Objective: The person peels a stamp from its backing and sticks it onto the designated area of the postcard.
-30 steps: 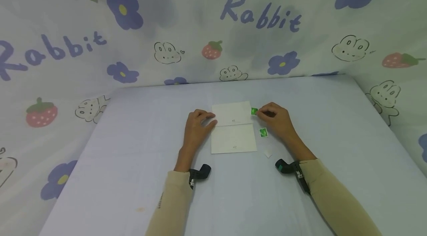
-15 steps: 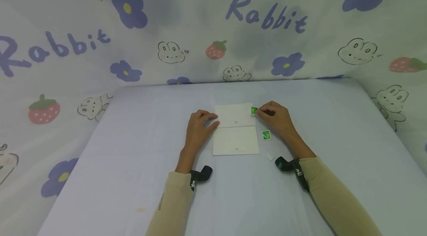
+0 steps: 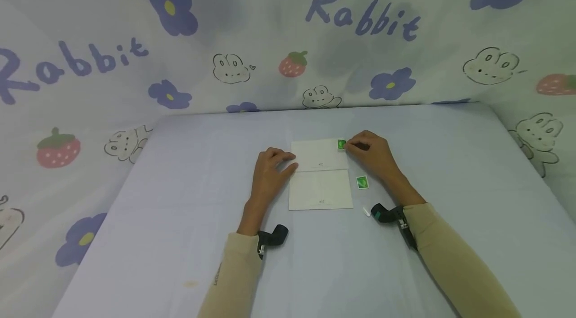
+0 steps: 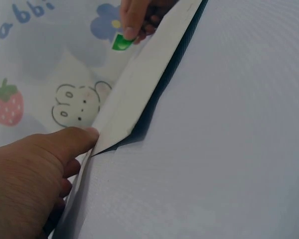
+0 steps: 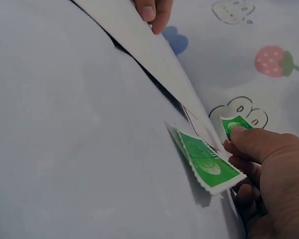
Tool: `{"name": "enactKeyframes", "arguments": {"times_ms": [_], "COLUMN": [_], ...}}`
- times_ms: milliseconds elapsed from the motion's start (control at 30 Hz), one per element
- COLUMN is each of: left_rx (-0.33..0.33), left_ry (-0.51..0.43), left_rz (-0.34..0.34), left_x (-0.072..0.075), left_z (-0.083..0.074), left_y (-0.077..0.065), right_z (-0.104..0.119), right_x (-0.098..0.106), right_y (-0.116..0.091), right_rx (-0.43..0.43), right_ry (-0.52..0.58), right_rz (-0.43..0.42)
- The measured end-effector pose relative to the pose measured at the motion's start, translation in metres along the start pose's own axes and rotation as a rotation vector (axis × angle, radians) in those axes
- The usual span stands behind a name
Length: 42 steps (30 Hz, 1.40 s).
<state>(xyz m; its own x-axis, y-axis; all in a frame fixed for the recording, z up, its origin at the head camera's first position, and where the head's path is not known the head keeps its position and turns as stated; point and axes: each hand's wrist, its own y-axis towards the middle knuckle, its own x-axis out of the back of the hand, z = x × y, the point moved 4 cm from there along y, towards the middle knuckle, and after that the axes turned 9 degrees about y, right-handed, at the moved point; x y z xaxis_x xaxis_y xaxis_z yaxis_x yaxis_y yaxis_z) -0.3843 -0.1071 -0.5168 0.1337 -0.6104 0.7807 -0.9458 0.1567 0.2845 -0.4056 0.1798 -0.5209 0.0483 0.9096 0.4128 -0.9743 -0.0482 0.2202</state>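
Note:
Two white envelopes lie one behind the other, the far envelope [image 3: 315, 155] meeting the near envelope [image 3: 319, 193] along a seam. My left hand [image 3: 270, 173] rests at their left side, index fingertip on the far one's edge and thumb by the seam. Between thumb and finger, my right hand [image 3: 372, 154] pinches a small green postage stamp [image 3: 342, 144] at the far envelope's upper right corner. The same stamp [image 5: 230, 121] shows under the thumb in the right wrist view. A second green stamp [image 3: 362, 182] with a white border lies right of the near envelope, its edges curling up.
A small white paper piece [image 3: 367, 212] lies near the right wrist camera [image 3: 383, 214], partly covered by it. The white table [image 3: 180, 208] ends at a hanging cloth [image 3: 261, 33] printed with rabbits, strawberries and flowers.
The pinched stamp has moved from beside the far envelope's right edge to over its upper right corner. My left hand stays at the left edge; the head view has shifted slightly.

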Motion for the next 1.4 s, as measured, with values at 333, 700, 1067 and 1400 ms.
{"name": "enactKeyframes", "arguments": {"times_ms": [333, 700, 1067, 1400], "left_rx": [0.003, 0.019, 0.017, -0.007], "left_ry": [-0.002, 0.008, 0.021, 0.015], "left_rz": [0.008, 0.018, 0.014, 0.001], "left_x": [0.0, 0.001, 0.003, 0.0], "left_z": [-0.002, -0.001, -0.001, -0.002], "left_y": [0.001, 0.0, 0.001, 0.001], "right_z": [0.001, -0.001, 0.011, 0.008], "right_x": [-0.001, -0.006, -0.013, -0.012], "right_y": [0.007, 0.01, 0.012, 0.01], "right_rx": [0.001, 0.039, 0.027, 0.022], "right_ry": [-0.008, -0.029, -0.13, -0.128], "right_rz": [0.011, 0.033, 0.103, 0.067]}}
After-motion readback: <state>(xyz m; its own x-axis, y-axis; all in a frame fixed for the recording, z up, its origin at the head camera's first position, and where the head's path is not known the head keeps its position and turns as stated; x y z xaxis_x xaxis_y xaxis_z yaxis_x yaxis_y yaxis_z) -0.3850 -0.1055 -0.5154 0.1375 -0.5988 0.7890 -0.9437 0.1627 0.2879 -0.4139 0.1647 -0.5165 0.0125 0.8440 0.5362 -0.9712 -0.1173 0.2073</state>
